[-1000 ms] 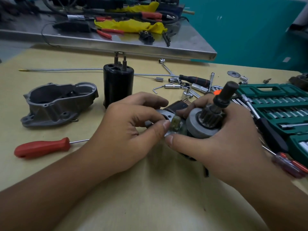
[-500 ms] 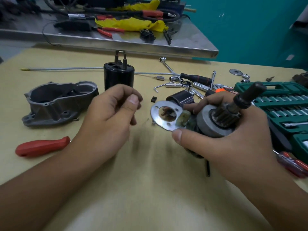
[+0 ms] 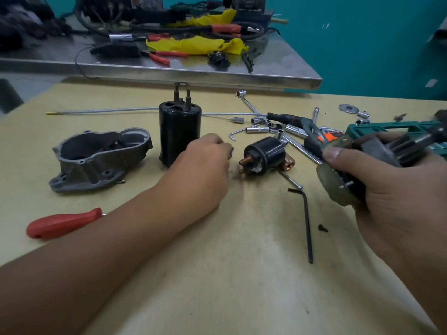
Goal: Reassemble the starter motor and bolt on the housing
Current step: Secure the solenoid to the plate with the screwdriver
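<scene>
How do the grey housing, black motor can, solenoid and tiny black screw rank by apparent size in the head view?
1. grey housing
2. black motor can, though standing farther back, so unsure
3. solenoid
4. tiny black screw

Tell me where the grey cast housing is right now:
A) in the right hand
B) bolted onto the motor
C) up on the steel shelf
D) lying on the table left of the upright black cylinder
D: the grey housing lies on the table, left of the upright black cylinder, untouched; the right hand grips the geared assembly instead.
</scene>
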A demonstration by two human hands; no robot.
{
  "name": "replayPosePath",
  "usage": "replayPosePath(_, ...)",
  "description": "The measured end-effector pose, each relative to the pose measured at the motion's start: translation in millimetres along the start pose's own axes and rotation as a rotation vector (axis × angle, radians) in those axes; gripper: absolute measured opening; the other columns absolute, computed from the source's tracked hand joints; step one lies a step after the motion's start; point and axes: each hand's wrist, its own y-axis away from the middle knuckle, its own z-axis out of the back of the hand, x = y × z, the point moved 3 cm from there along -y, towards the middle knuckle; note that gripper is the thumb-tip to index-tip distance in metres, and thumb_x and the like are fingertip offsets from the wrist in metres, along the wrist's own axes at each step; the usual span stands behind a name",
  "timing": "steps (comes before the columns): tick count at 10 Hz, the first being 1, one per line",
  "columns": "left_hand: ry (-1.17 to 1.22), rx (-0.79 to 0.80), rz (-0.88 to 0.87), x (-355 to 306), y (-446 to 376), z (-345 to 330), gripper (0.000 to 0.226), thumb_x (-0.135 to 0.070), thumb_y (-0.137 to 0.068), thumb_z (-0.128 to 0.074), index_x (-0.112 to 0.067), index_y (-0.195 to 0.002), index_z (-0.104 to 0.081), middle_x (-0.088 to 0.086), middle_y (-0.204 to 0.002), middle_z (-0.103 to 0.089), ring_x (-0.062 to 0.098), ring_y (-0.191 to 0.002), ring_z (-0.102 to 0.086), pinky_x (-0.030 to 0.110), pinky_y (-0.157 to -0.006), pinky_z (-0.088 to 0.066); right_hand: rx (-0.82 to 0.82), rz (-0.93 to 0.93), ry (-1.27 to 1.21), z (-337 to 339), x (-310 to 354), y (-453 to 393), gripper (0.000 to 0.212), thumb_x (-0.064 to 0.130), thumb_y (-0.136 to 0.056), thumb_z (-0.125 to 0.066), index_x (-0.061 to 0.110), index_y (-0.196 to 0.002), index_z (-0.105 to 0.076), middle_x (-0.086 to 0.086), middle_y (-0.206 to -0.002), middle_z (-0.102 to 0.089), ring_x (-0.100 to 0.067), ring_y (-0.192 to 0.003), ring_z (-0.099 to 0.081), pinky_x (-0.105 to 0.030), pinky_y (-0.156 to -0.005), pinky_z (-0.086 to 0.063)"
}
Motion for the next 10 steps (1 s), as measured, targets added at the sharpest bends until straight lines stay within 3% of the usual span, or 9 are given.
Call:
replayPosePath(1, -0.137, 0.109, 0.026, -11.1, -18.4, -10.3, 0.009, -0.004, -0.094, -0.055, -0.009, -0.099, -0.061, 0.006, -0.112, -0.052, 0.032, -0.095, -0.060, 0.045, -0.081, -0.054, -0.049, -0.055, -0.023, -1.1, -12.5, 1.3, 0.025, 0.009, -0.073, -0.090, 0.017, -0.091, -0.074, -0.008, -0.086, -0.078, -0.030, -0.081, -0.077, -0.040, -0.064, -0.064)
replayPosePath(2, -0.185, 0.162, 0.039, -9.6, -39.2, -19.6, 0.011, 0.000, -0.090, -0.058, -0.011, -0.090, -0.059, 0.005, -0.096, -0.043, 0.031, -0.086, -0.057, 0.037, -0.067, -0.044, -0.062, -0.078, -0.048, -7.0, -16.5, 2.5, 0.033, 0.018, -0.061, -0.095, 0.020, -0.087, -0.075, -0.004, -0.085, -0.078, -0.027, -0.082, -0.077, -0.034, -0.065, -0.062)
replayPosePath(3, -0.188, 0.139, 0.019, -11.7, -43.3, -24.8, 0.015, 0.002, -0.087, -0.063, -0.011, -0.082, -0.057, 0.006, -0.094, -0.040, 0.031, -0.080, -0.055, 0.039, -0.066, -0.045, -0.093, -0.122, -0.081, -7.5, -15.9, 1.3, 0.045, 0.032, -0.046, -0.095, 0.018, -0.084, -0.074, -0.005, -0.084, -0.076, -0.023, -0.077, -0.075, -0.035, -0.067, -0.060)
replayPosePath(4, -0.125, 0.137, 0.050, -8.5, -42.1, -26.9, 0.011, 0.003, -0.086, -0.061, -0.008, -0.087, -0.062, 0.007, -0.095, -0.042, 0.033, -0.082, -0.056, 0.042, -0.069, -0.051, -0.081, -0.157, -0.092, -11.3, -16.5, 3.5, 0.052, 0.033, -0.044, -0.095, 0.012, -0.086, -0.072, -0.010, -0.084, -0.075, -0.028, -0.077, -0.074, -0.043, -0.069, -0.060)
replayPosePath(6, -0.172, 0.134, 0.050, -7.9, -32.8, -25.9, 0.010, -0.014, -0.101, -0.059, -0.015, -0.111, -0.062, 0.003, -0.096, -0.044, 0.026, -0.083, -0.055, 0.037, -0.069, -0.047, -0.042, -0.187, -0.122, -14.9, -10.9, 6.2, 0.043, 0.028, -0.040, -0.097, 0.023, -0.076, -0.075, -0.004, -0.078, -0.074, -0.027, -0.075, -0.074, -0.048, -0.074, -0.064)
replayPosePath(7, -0.199, 0.176, 0.010, -6.4, -20.3, -22.4, 0.006, -0.014, -0.102, -0.055, -0.016, -0.108, -0.056, -0.001, -0.088, -0.037, 0.020, -0.072, -0.047, 0.037, -0.067, -0.047, -0.049, -0.200, -0.129, -13.2, -11.0, 6.4, 0.049, 0.027, -0.039, -0.098, 0.019, -0.081, -0.074, -0.006, -0.081, -0.075, -0.030, -0.077, -0.074, -0.047, -0.072, -0.062)
replayPosePath(8, -0.227, 0.203, -0.016, -5.4, -9.0, -15.5, 0.005, -0.013, -0.103, -0.052, -0.016, -0.107, -0.051, 0.001, -0.088, -0.038, 0.025, -0.073, -0.049, 0.044, -0.070, -0.052, -0.055, -0.204, -0.126, -11.7, -12.3, 6.4, 0.053, 0.032, -0.045, -0.095, 0.009, -0.088, -0.072, -0.012, -0.084, -0.075, -0.031, -0.074, -0.072, -0.039, -0.065, -0.056)
replayPosePath(9, -0.214, 0.177, -0.025, -9.6, 0.9, -8.5, 0.008, -0.017, -0.105, -0.051, -0.016, -0.113, -0.049, 0.005, -0.097, -0.047, 0.033, -0.085, -0.057, 0.050, -0.076, -0.054, -0.064, -0.200, -0.126, -12.7, -12.3, 7.7, 0.050, 0.032, -0.045, -0.095, 0.013, -0.086, -0.074, -0.010, -0.083, -0.075, -0.030, -0.073, -0.073, -0.042, -0.065, -0.059)
replayPosePath(10, -0.198, 0.152, -0.017, -9.3, 10.6, -4.2, 0.009, -0.024, -0.107, -0.046, -0.017, -0.111, -0.047, 0.005, -0.104, -0.051, 0.034, -0.094, -0.058, 0.049, -0.082, -0.051, -0.053, -0.186, -0.106, -14.8, -8.4, 9.9, 0.045, 0.033, -0.043, -0.094, 0.022, -0.082, -0.075, -0.007, -0.082, -0.075, -0.031, -0.078, -0.075, -0.053, -0.071, -0.063)
